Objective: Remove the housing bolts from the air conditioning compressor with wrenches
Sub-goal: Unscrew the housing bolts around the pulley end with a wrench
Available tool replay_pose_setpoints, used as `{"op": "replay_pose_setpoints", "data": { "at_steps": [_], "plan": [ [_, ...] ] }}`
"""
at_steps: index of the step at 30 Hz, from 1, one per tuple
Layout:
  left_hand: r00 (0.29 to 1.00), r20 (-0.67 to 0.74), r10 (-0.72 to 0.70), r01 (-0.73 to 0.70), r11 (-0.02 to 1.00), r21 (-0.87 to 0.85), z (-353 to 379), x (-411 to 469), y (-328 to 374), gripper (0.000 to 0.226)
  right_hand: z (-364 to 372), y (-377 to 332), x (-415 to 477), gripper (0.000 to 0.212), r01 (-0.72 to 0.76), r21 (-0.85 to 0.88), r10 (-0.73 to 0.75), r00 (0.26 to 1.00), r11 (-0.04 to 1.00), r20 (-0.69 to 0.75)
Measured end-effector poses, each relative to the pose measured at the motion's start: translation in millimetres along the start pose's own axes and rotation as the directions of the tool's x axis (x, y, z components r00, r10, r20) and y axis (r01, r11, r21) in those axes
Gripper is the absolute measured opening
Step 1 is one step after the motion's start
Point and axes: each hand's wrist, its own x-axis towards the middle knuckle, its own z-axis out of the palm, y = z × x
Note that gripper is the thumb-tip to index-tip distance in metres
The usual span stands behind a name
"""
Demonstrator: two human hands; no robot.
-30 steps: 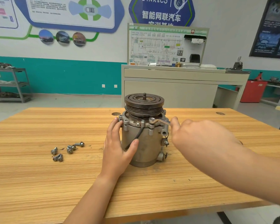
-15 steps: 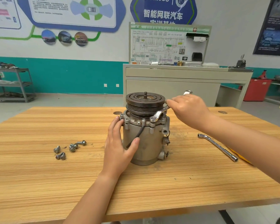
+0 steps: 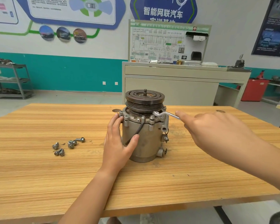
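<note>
The air conditioning compressor (image 3: 144, 139) stands upright on the wooden table (image 3: 55, 175), its dark pulley on top. My left hand (image 3: 118, 143) wraps its fingers and thumb round the left side of the housing. A silver offset wrench (image 3: 166, 114) sits with its ring end on a bolt at the top right of the housing flange. My right hand (image 3: 217, 135) holds the wrench's handle, index finger stretched along it, and hides the handle's outer end. Several removed bolts (image 3: 68, 145) lie loose on the table to the left.
A beige training bench (image 3: 184, 81) with a wiring board stands behind the table. A grey shelf rack (image 3: 11, 81) is at the far left wall and a red cabinet (image 3: 254, 89) at the far right. My right forearm hides the table's right part.
My right hand swung the wrench handle from pointing back-right to pointing right and toward me. It now hides the second wrench that lay on the table. My left hand stayed put.
</note>
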Motion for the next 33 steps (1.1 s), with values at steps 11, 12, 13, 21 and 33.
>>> {"op": "replay_pose_setpoints", "data": {
  "at_steps": [11, 12, 13, 21, 33],
  "plan": [
    [1.000, -0.001, 0.007, -0.007, 1.000, 0.007, -0.3, -0.3, 1.6, 0.079, -44.9, -36.7, 20.1, 0.049, 0.167, -0.037, -0.152, 0.953, 0.985, 0.261],
    [1.000, 0.001, 0.007, -0.007, 1.000, 0.007, -0.5, -0.5, 1.8, 0.079, -46.8, -39.0, 20.8, 0.048, 0.190, -0.047, -0.171, 0.948, 0.981, 0.270],
    [1.000, 0.003, 0.007, -0.007, 1.000, 0.007, -0.7, -0.6, 1.6, 0.079, -47.1, -39.1, 21.7, 0.048, 0.212, -0.063, -0.187, 0.944, 0.975, 0.271],
    [1.000, 0.011, 0.001, -0.001, 1.000, -0.012, -0.2, 0.2, 0.9, 0.079, -34.8, 3.7, 39.7, 0.034, 0.276, -0.259, -0.227, 0.953, 0.926, 0.203],
    [1.000, 0.010, 0.004, -0.004, 1.000, -0.005, -0.3, 0.0, -1.3, 0.078, 26.2, 19.3, 86.7, 0.026, 0.167, -0.106, -0.162, 0.986, 0.980, 0.047]
  ]
}}
